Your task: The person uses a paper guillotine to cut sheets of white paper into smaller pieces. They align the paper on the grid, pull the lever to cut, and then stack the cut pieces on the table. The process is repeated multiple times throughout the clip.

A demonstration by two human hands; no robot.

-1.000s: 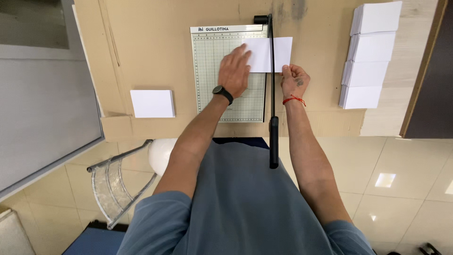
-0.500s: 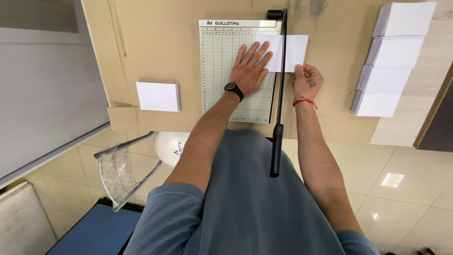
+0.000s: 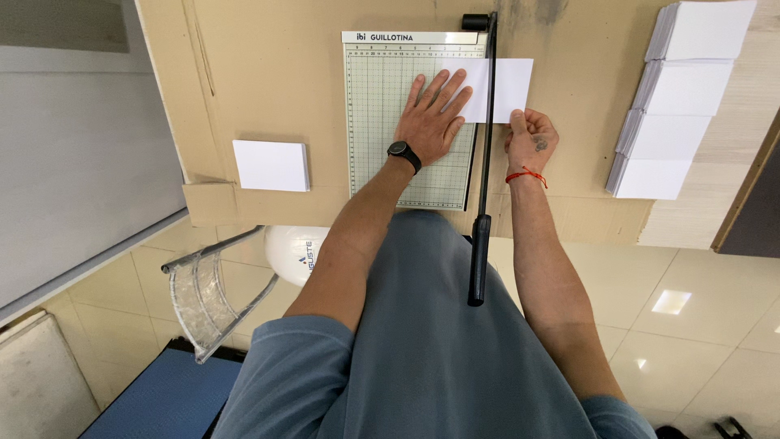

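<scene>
One paper sheet under two hands, left flat, right pinching

The white sheet of paper lay flat across the gridded cutter board, under my spread left hand; its free end stuck out past the black blade arm, pinched by my right hand.

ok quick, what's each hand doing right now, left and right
Left hand: open, fingers spread, pressing flat on the white sheet on the paper cutter.
Right hand: closed, pinching the sheet's near edge past the blade arm.
</scene>
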